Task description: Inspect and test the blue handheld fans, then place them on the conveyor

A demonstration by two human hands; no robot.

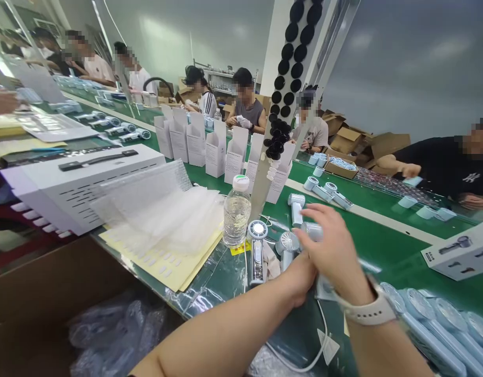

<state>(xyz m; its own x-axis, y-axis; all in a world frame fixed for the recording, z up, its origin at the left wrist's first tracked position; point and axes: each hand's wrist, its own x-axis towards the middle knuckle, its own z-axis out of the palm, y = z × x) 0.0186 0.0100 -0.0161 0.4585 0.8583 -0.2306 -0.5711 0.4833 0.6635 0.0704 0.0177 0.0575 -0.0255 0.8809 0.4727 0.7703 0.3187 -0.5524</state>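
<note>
My left hand [302, 277] reaches in low over the bench, its fingers mostly hidden behind the right wrist. What it holds, if anything, does not show; a light-blue handheld fan [287, 243] is right beside it. Above and to the right is my right hand [330, 238], slightly blurred, with thumb and fingers spread around the head of another handheld fan [313, 230]. Whether they touch it is unclear. A third handheld fan [257, 256] with a clear-fronted handle lies to the left, and one more fan [296, 209] lies just beyond the right fingertips.
A water bottle [237, 214] stands by a post [261, 193] hung with black discs. Open white boxes [216, 154] line the green belt [367, 235]. Bubble wrap and yellow sheets [174, 277] lie left; several fans [434, 314] lie lower right. Co-workers sit across.
</note>
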